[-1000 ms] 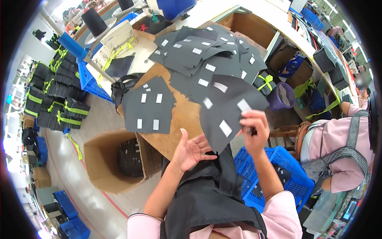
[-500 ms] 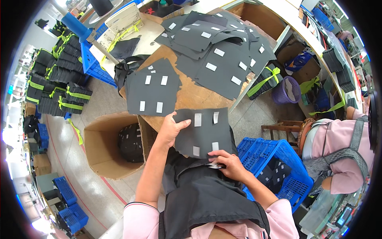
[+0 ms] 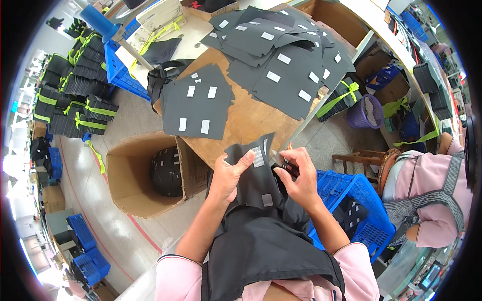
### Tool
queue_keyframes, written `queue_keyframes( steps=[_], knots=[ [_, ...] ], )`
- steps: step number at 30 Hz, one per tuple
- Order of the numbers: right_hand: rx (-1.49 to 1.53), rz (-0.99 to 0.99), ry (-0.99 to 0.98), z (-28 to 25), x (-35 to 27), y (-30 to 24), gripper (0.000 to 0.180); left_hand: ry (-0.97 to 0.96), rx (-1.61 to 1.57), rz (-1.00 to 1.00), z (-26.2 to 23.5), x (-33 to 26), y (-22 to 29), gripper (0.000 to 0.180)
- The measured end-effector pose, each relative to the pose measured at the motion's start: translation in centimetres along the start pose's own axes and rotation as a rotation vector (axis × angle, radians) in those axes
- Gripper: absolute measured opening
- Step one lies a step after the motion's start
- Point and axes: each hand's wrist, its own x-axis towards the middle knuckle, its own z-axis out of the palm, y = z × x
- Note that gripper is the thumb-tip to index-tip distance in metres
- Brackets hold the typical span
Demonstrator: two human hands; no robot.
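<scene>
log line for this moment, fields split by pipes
left hand: gripping black sheet | right hand: holding small tool at sheet's right edge | table: more black sheets

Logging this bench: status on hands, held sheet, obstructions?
Left hand gripping black sheet. Right hand holding small metal-tipped tool by sheet's edge. Sheet bent, white patches showing. Nothing visibly blocking either hand.

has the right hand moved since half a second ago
Yes, the right hand has moved forward, closer to the brown tabletop.
</scene>
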Motion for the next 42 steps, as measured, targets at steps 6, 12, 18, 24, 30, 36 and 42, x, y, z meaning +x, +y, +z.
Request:
queue_keyframes(
  steps=[6, 12, 18, 24, 30, 36, 42],
  knots=[
    [-0.078, -0.082, -0.061, -0.3, 0.5, -0.7, 0.03, 0.062, -0.043, -0.068, -0.6, 0.1, -1.2, 0.092],
    [-0.08, -0.101, -0.066, -0.4, 0.6, -0.8, 0.031, 0.048, -0.074, -0.061, 0.9, -1.0, 0.5, 0.046],
    [-0.195, -0.284, 0.027, 0.3, 0.7, -0.6, 0.028, 0.036, -0.072, -0.025, 0.9, -1.1, 0.8, 0.026],
    [-0.174, -0.14, 0.021, -0.5, -0.3, -1.3, 0.027, 0.041, -0.103, -0.074, 0.8, -1.1, 0.7, 0.028],
    [-0.139, -0.135, 0.015, -0.1, 0.2, -1.8, 0.027, 0.154, -0.034, -0.084, 0.0, -0.5, -1.0, 0.05],
    [-0.233, -0.261, 0.059, -0.1, -0.3, -1.1, 0.03, -0.005, -0.089, -0.152, -0.1, -0.6, -0.1, 0.091],
    [-0.147, -0.221, 0.029, 0.0, -0.1, -0.7, 0.026, 0.111, -0.041, -0.123, 0.3, -0.6, -0.8, 0.06]
  ],
)
